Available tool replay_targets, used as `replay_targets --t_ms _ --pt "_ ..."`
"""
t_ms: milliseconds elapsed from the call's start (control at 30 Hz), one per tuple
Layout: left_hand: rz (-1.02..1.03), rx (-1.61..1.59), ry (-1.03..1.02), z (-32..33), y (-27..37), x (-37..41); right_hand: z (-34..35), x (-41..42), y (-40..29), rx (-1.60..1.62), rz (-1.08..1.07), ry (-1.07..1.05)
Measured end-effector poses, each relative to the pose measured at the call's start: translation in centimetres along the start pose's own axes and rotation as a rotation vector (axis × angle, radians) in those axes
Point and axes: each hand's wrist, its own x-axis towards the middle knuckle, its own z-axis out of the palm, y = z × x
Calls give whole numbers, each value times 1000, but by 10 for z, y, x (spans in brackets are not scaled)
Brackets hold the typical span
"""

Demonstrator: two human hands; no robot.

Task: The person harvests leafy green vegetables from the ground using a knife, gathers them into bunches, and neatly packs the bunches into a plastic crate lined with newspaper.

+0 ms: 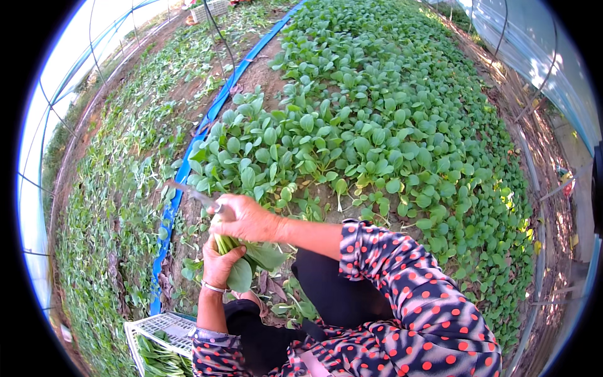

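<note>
My left hand (pixel 217 265) grips a small bunch of leafy greens (pixel 240 275), its pale green stems pointing up and its broad leaves hanging down to the right. Just above it, my right hand (pixel 249 219) is closed on the handle of a knife-like cutting tool (pixel 200 194). The tool's metal blade points to the upper left and is blurred. My right fingers meet the top of the bunch; whether they also pinch the stem ends cannot be made out. Beyond my hands grows a dense bed of leafy greens (pixel 358 122), and a pulled or cut plant (pixel 340 191) lies at its near edge.
A white plastic crate (pixel 158 330) holding cut greens (pixel 162 359) stands at lower left. A blue strip (pixel 219 101) divides the bed from sparser plants (pixel 122 174). Thin hoops and plastic sheeting (pixel 532 52) line both sides. Another pale crate (pixel 212 10) sits far off.
</note>
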Motion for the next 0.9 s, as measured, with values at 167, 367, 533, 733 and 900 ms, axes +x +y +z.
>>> replay_targets --t_ms 167,367,533,733,900 --pt "-141 118 83 -22 -28 31 -125 -23 76 -221 235 314" --pt "-238 456 -24 -34 -24 22 -185 -92 200 -847 595 207" --pt "-400 517 -84 -43 -43 28 -180 -99 292 -834 588 371" --pt "-442 626 -316 -18 -64 68 -151 -86 356 -835 695 188" --pt "-189 717 -617 15 -94 122 -147 -109 353 -589 622 340"
